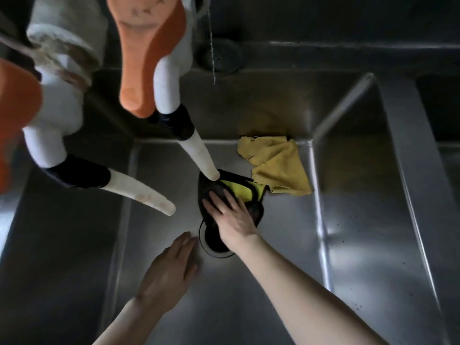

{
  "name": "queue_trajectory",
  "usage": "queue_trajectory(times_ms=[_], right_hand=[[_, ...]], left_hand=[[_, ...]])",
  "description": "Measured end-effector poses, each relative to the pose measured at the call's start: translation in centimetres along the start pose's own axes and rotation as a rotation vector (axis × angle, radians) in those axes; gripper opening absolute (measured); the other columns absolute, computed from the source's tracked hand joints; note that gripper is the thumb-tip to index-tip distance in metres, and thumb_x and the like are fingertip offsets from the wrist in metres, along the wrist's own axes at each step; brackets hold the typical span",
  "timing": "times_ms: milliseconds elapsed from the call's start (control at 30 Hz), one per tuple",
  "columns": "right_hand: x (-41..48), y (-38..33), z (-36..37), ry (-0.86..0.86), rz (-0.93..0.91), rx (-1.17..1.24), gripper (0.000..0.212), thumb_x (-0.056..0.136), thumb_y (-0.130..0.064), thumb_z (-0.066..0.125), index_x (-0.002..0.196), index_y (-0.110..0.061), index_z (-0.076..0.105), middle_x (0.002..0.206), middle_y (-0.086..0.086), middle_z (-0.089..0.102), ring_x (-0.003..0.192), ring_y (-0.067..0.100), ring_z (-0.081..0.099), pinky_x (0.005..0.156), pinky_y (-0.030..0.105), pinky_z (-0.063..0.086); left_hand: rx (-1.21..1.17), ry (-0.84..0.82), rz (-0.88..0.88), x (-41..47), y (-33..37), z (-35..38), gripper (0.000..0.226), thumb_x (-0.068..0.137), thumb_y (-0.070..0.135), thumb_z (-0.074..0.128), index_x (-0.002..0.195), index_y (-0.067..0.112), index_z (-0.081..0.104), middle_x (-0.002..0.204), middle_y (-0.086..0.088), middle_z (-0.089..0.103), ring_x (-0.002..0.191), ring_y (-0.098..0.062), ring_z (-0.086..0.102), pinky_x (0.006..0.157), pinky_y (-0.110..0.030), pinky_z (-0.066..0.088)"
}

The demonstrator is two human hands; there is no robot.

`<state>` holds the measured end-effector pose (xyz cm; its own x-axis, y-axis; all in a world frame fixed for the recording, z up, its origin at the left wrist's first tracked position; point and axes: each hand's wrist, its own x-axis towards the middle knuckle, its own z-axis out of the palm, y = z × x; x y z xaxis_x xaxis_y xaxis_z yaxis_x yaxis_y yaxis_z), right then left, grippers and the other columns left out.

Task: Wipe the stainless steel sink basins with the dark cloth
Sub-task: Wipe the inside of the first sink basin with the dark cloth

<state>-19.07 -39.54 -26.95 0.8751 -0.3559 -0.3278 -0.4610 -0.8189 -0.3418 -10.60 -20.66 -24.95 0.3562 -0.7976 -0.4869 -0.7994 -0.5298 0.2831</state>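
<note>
Brushed, glossy steel sink basin (348, 245); soft dark cloth (211, 192); frayed yellow rag (276, 165)

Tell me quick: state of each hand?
Left hand: open, holding nothing, beside the drain.
Right hand: open, fingers flat, pressing the dark cloth.

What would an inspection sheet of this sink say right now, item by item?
Surface: stainless sink basin, dimly lit, with an open drain in its floor.
Job's things: dark cloth, yellow-green inner face showing, lying at the drain's far edge.
Clutter: yellow cloth crumpled in the far right corner.
Hands: right hand presses flat on the dark cloth, fingers straight; left hand flat, on or just over the floor beside the drain.
Cables: nothing seen.
Surroundings: white taps with orange handles overhead; second basin partly in view on the right.
</note>
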Motion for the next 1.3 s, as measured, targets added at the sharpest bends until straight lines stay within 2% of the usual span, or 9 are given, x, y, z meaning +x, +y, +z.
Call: queue_trajectory(times_ms=[67,200,300,433,500,600,733,933,1300], right_hand=[[0.2,-0.8,0.5,-0.028,-0.073,-0.046,0.059,0.086,-0.02,0.035,0.144,-0.026,0.04,0.152,0.0,0.035,0.142,0.035,0.024,0.108,0.059,0.027],[-1.6,0.1,0.1,-0.136,-0.128,-0.157,0.065,0.095,-0.018,0.041,0.151,-0.033,0.013,0.161,-0.007,0.002,0.146,0.025,-0.005,0.116,0.054,0.006],[-4.6,2.3,0.4,-0.086,0.016,-0.103,0.072,0.092,-0.016,0.046,0.152,-0.033,0.009,0.16,-0.009,-0.002,0.147,0.025,-0.007,0.116,0.053,0.01],[-9.6,4.7,1.3,-0.009,0.279,-0.056,0.084,0.077,-0.026,0.069,0.15,-0.031,0.026,0.158,-0.009,0.02,0.145,0.028,0.02,0.107,0.055,0.032],[-12.1,5.7,1.6,-0.02,0.394,-0.044,0.089,0.08,-0.021,0.067,0.152,-0.032,0.016,0.16,-0.01,0.009,0.146,0.028,0.014,0.107,0.053,0.033],[-15.5,6.2,1.4,-0.144,0.501,-0.038,0.09,0.088,-0.005,0.052,0.151,-0.035,-0.006,0.158,-0.014,-0.016,0.147,0.024,-0.005,0.11,0.048,0.03],[-19.0,4.3,0.4,-0.285,0.551,0.04,0.078,0.092,0.003,0.041,0.152,-0.032,0.006,0.16,-0.009,-0.004,0.144,0.031,0.006,0.103,0.046,0.04],[-23.7,3.6,1.8,-0.47,0.49,0.027,0.082,0.075,-0.014,0.075,0.14,-0.032,0.029,0.144,-0.002,0.017,0.129,0.033,0.023,0.092,0.042,0.048],[-20.2,5.8,0.1,-0.287,0.295,-0.157,0.058,0.094,-0.01,0.045,0.145,-0.031,0.03,0.151,0.002,0.021,0.13,0.033,0.026,0.085,0.04,0.049]], left_hand=[[0.011,-0.01,-0.029,0.1,0.3,-0.3,0.057,0.085,0.045,0.036,0.134,0.018,0.049,0.141,-0.002,0.049,0.099,-0.018,0.067,0.076,-0.031,0.057],[0.024,-0.041,-0.044,0.0,1.0,-0.2,0.06,0.083,0.046,0.035,0.133,0.017,0.05,0.141,-0.004,0.05,0.096,-0.021,0.068,0.074,-0.031,0.057],[0.027,-0.039,0.003,0.2,2.3,-0.1,0.062,0.084,0.047,0.034,0.135,0.017,0.048,0.143,-0.006,0.048,0.1,-0.026,0.066,0.076,-0.036,0.057],[-0.017,-0.042,0.06,0.6,5.3,-0.3,0.065,0.082,0.049,0.032,0.138,0.018,0.046,0.145,-0.008,0.045,0.101,-0.032,0.064,0.077,-0.04,0.056],[-0.017,-0.049,0.09,0.3,6.9,-0.2,0.061,0.083,0.046,0.038,0.139,0.023,0.045,0.148,-0.005,0.042,0.101,-0.032,0.064,0.077,-0.039,0.055],[-0.025,-0.147,0.14,-0.3,9.1,0.7,0.06,0.09,0.039,0.048,0.146,0.03,0.029,0.157,0.004,0.021,0.126,-0.029,0.047,0.095,-0.04,0.048],[0.071,-0.266,0.252,-1.3,10.9,2.0,0.063,0.093,0.034,0.045,0.15,0.03,0.018,0.16,0.006,0.008,0.14,-0.024,0.027,0.108,-0.04,0.034],[0.112,-0.345,0.301,-2.7,11.7,3.2,0.059,0.095,0.035,0.04,0.15,0.033,0.017,0.16,0.008,0.008,0.142,-0.021,0.023,0.111,-0.039,0.03],[0.13,-0.31,0.289,-2.1,8.2,2.6,0.062,0.095,0.042,0.041,0.15,0.032,0.014,0.161,0.008,0.004,0.14,-0.02,0.027,0.109,-0.038,0.034]])
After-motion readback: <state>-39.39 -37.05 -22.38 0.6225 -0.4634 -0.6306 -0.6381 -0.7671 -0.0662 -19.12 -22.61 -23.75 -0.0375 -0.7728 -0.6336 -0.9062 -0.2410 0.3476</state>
